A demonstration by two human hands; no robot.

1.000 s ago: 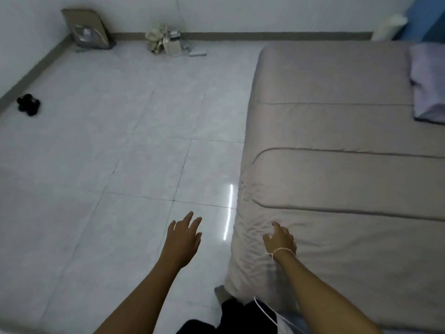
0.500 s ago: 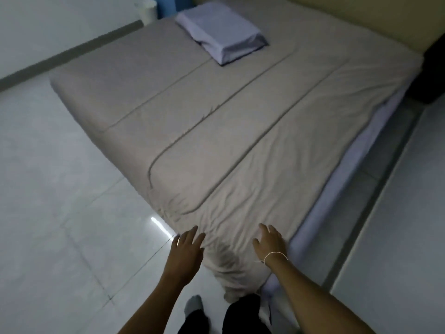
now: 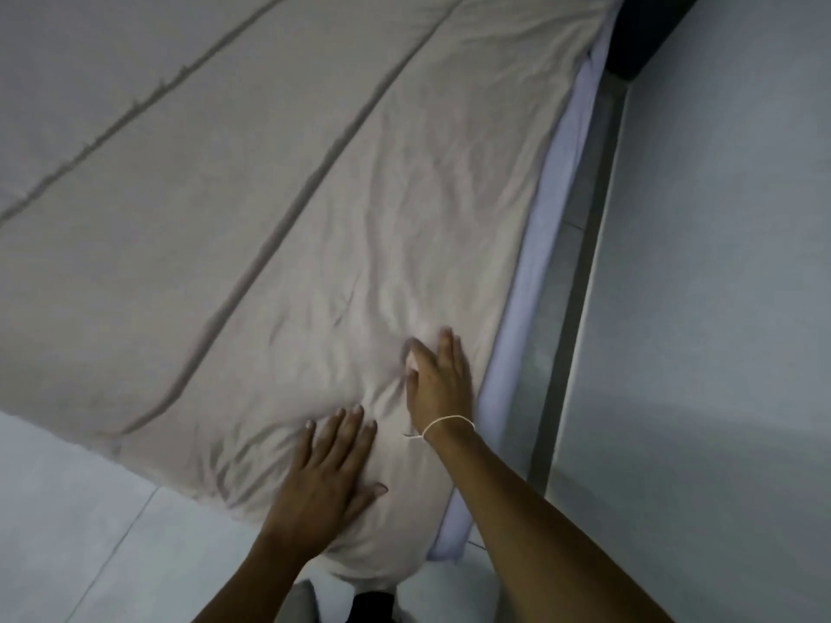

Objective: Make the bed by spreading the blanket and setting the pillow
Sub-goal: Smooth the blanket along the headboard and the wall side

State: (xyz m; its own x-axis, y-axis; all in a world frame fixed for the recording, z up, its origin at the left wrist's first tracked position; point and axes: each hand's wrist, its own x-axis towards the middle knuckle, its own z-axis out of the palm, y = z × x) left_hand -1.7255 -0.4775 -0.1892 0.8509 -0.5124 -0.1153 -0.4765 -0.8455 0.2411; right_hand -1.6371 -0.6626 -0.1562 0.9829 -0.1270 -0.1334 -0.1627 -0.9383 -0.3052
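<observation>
**Both palms flat on the blanket corner**

Beige blanket spread across the bed, filling most of the view, draped over the near corner and down toward the floor. Long stitched seams running diagonally across it; smooth toward the top left, rumpled into fine creases around the near corner. No writing, label or brand readable anywhere on it.

Left hand laid flat on the corner, fingers straight and together, thumb out to the side, holding nothing. Right hand just beyond it, also flat on the cloth, fingers stretched forward and slightly blurred, gripping nothing; thin white string around the wrist.

Pale lilac sheet showing as a strip along the blanket's right edge. Far end of the bed cut off by the frame. Grey floor right of the bed, tiled floor at lower left. Dark shape at the top right, too cropped to identify. Something dark between the forearms at the bottom edge, hard to make out.
</observation>
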